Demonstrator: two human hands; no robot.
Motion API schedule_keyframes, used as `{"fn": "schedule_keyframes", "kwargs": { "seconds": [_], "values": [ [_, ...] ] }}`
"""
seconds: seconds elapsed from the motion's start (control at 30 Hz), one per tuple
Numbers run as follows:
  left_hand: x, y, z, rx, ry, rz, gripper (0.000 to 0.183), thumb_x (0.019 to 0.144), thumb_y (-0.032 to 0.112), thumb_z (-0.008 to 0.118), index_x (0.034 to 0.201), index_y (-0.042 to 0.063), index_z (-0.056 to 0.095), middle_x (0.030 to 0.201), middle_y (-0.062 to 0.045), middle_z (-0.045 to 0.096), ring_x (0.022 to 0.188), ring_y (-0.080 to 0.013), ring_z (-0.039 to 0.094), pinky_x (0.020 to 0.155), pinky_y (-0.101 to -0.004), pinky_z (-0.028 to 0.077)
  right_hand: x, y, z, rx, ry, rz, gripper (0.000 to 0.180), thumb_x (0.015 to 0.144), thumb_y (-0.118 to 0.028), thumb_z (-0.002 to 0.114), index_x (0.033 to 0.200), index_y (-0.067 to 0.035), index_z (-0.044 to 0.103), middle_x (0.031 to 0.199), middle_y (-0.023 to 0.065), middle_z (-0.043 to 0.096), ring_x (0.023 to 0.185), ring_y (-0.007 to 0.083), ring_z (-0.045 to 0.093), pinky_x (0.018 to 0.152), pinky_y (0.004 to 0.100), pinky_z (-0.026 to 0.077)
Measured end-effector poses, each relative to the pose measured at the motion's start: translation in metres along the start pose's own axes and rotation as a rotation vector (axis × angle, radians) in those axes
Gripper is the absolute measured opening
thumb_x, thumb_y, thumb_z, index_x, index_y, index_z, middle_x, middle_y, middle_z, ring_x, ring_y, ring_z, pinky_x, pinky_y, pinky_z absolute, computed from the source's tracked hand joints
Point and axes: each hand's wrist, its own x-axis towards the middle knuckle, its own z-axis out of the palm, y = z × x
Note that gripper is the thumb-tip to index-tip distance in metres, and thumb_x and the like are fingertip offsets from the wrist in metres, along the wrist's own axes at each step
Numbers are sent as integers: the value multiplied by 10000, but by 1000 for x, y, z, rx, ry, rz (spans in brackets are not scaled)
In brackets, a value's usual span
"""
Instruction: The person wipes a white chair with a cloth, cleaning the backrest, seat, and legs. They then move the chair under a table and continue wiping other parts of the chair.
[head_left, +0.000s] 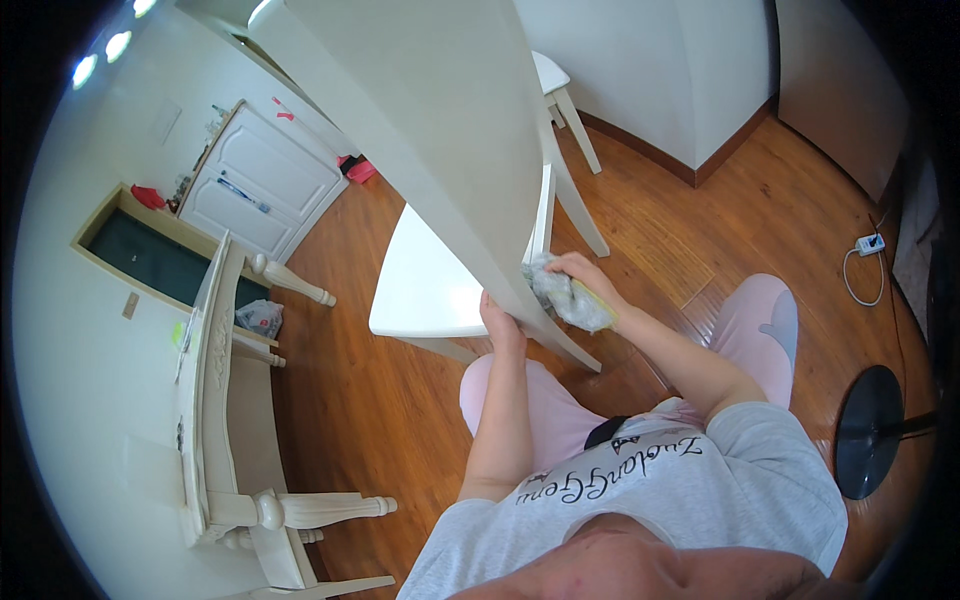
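Observation:
Close in front of me stands a white chair, its tall back towards me and its glossy seat beyond. My left hand grips the lower left edge of the chair's frame, its fingers partly hidden behind it. In my right hand is a crumpled grey cloth with a yellowish edge. The cloth touches the right side of the frame, just above the rear leg. Below it the leg runs down to the wooden floor between my knees.
A carved white table with turned legs stands at left. Behind it are a plastic bag and a white cabinet. Another white seat is beyond the chair. At right are a power strip with its cable and a round black base.

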Motion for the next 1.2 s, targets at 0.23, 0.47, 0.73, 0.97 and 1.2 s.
{"fn": "schedule_keyframes", "kwargs": {
  "seconds": [0.23, 0.47, 0.73, 0.97, 1.2],
  "values": [
    [-6, -2, 0, 64, 43, 216, 134, 982, 133, 502, 1024, 16, 553, 994, -61, 625, 877, -151, 598, 762, -301, 507, -10, 12, -30, 254, -110, 366, 231, 931, -218, 570, 942, -2, 650, 830, 63, 663, 695, 145, 646, 594, 296, 532],
    [-48, 28, -6, 152, 302, 556, 181, 992, 199, 505, 967, 22, 534, 909, -27, 556, 828, -117, 511, 755, -280, 454, -15, 19, -68, 121, -336, 503, 220, 964, -226, 548, 991, -45, 670, 948, 54, 670, 801, 154, 655, 679, 288, 546],
    [-142, 31, -11, 631, -40, 760, 221, 905, 212, 642, 965, 23, 544, 914, -45, 559, 824, -159, 528, 771, -291, 449, -44, -16, -33, -483, -694, 431, 635, 795, -477, 759, 1259, -82, 582, 1150, 72, 641, 1068, 216, 607, 817, 373, 562],
    [-149, 42, 38, 1070, -603, 561, 378, 761, 128, 781, 1065, 19, 584, 1006, -137, 623, 923, -272, 603, 844, -346, 473, -47, -19, -36, 133, -564, 392, 619, 804, -400, 775, 1270, -72, 532, 1160, 85, 620, 1090, 235, 608, 884, 432, 550],
    [-149, 115, 68, 1176, -804, 511, 368, 763, 86, 775, 1096, 2, 642, 1114, -143, 653, 1075, -233, 610, 917, -327, 471, -37, -41, -36, 303, -345, 135, 424, 798, -136, 748, 1182, -55, 588, 1118, 100, 661, 1044, 230, 641, 907, 378, 531]
  ]
}}
